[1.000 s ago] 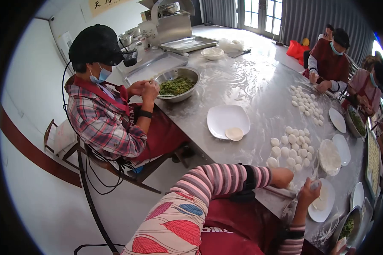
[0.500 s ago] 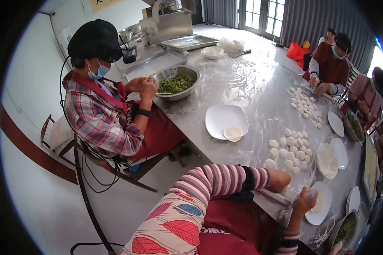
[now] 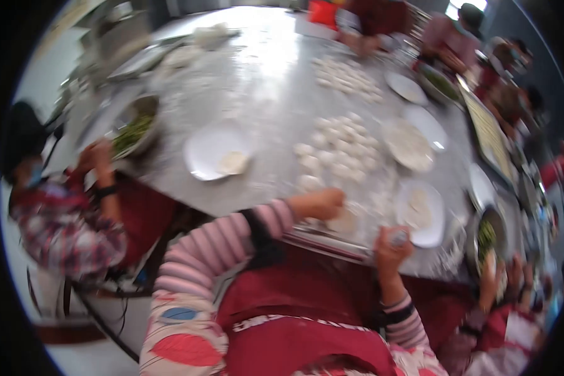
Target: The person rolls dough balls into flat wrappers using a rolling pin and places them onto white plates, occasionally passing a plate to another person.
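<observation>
My left hand (image 3: 323,203) is closed, its fingers curled down at the edge of a flat round dough wrapper (image 3: 343,223) near the table's front edge. Motion blur hides just how the fingertips meet the dough. To the right, my right hand (image 3: 391,250) is wrapped round what looks like a rolling pin (image 3: 398,237); only its pale end shows above the fist. Just beyond my hands lies a group of small floured dough balls (image 3: 341,150). A white plate (image 3: 437,219) with rolled wrappers (image 3: 418,208) on it sits beside my right hand.
A square white plate (image 3: 210,147) bears one wrapper (image 3: 233,163). At left a person (image 3: 62,219) works by a metal bowl (image 3: 145,135) of green filling. Another filling bowl (image 3: 495,216) and a co-worker's hands (image 3: 490,282) are close on the right. More dough balls (image 3: 348,78) lie farther back.
My view has swung right and down, blurring the picture; the table and the person at left have shifted leftward. A wrapper now shows between my hands. Both hands stay closed.
</observation>
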A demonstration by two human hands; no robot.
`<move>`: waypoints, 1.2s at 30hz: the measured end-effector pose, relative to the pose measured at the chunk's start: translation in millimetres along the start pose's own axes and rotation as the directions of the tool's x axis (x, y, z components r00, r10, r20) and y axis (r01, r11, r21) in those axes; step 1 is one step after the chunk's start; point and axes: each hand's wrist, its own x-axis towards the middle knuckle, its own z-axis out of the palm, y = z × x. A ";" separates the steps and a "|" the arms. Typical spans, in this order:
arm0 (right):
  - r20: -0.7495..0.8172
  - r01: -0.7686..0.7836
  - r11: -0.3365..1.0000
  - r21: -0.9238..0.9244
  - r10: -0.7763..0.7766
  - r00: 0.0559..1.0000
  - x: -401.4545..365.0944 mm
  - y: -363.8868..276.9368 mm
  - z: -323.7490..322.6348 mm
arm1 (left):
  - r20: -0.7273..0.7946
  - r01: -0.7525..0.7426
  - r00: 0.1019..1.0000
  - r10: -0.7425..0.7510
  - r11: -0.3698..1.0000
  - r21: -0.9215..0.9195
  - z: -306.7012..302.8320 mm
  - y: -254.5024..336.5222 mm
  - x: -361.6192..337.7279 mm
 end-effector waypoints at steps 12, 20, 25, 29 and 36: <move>-0.022 0.016 0.983 -0.185 -0.020 1.000 35.7 -34.9 15.9 | 0.002 -0.042 0.999 0.043 0.983 0.177 -12.0 16.0 3.0; -0.069 0.042 0.996 -0.083 -0.048 0.996 67.1 -17.9 50.6 | -0.063 -0.035 0.997 0.051 0.971 0.238 1.9 14.2 18.7; -0.014 0.043 0.991 -0.126 -0.045 0.999 32.8 -31.8 13.6 | -0.018 0.039 0.999 -0.038 0.997 0.065 -8.0 17.0 -5.2; -0.057 0.102 0.984 -0.146 -0.111 0.992 60.5 -13.9 45.6 | -0.092 0.002 0.996 0.014 0.986 0.168 0.8 27.5 -1.4; -0.042 -0.004 0.987 -0.161 -0.003 0.999 37.4 -32.8 19.6 | -0.055 -0.020 0.998 0.032 0.976 0.216 -2.5 9.4 12.1</move>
